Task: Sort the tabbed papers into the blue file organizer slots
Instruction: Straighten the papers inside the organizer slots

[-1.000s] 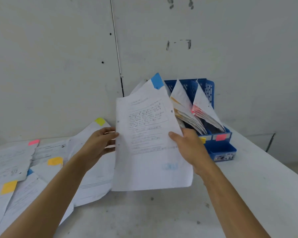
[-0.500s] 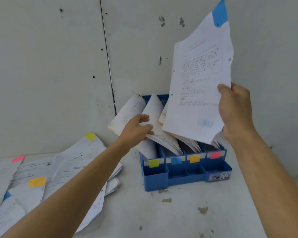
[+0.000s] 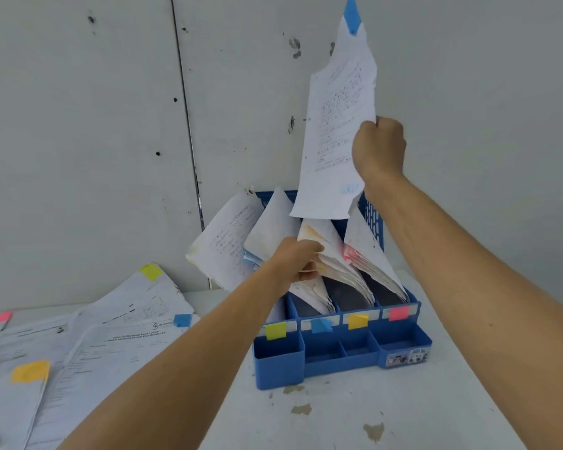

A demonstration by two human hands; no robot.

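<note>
Paper with a blue tab (image 3: pixel 335 125) hangs upright in the air at twelve o'clock from the blue file organizer (image 3: pixel 280 368). Its lower edge sits just above the filed sheets (image 3: pixel 325 241), and the blue tab (image 3: pixel 351 14) is at its top corner. The right hand (image 3: pixel 379 147) holds this sheet by its right edge, fingers closed tight around it.

The left hand (image 3: pixel 294 259) reaches into the organizer from seven o'clock. Its fingers (image 3: pixel 309 274) are curled on the edges of the filed sheets near the second slot; I cannot tell which sheaf they pinch.

The organizer stands on the white counter (image 3: pixel 338 417) against the wall. Four slots carry front labels from nine o'clock to three o'clock: a yellow-green label (image 3: pixel 276 331), a blue label (image 3: pixel 320 325), an orange label (image 3: pixel 357 320) and a pink label (image 3: pixel 398 313). Sheets lean out of every slot.

Loose tabbed papers (image 3: pixel 111 336) lie spread on the counter at nine o'clock from the organizer, showing yellow-green, blue, orange and pink tabs.
</note>
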